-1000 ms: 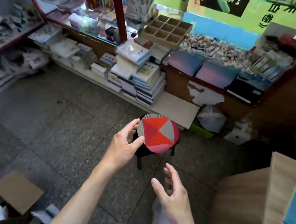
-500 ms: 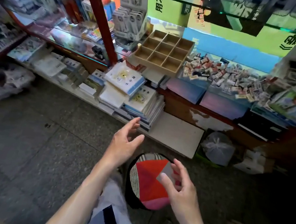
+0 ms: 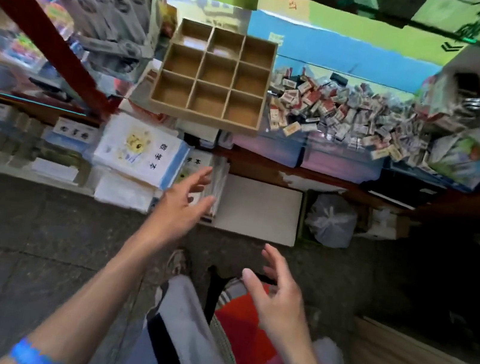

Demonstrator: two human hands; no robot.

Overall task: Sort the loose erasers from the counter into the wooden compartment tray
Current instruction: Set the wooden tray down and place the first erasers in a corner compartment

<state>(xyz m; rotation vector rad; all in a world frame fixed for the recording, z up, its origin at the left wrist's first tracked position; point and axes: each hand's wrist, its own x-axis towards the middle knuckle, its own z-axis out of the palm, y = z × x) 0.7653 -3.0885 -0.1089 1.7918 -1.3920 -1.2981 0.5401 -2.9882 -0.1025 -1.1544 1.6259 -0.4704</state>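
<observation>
**Both hands empty, short of the worktop**

The left hand (image 3: 187,201) reaches forward with fingers spread, holding nothing, over a stack of notebooks (image 3: 139,155). The right hand (image 3: 277,294) hangs lower and nearer the body, fingers spread and loosely curled, also empty, above a red patterned stool (image 3: 242,336). The wooden compartment tray (image 3: 214,78) sits on the worktop (image 3: 342,163) well beyond the left hand, all nine compartments bare. The loose erasers (image 3: 337,112) lie heaped just beside the tray, far ahead of the right hand.

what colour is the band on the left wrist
Bright blue wristband, seen in the head view.
</observation>
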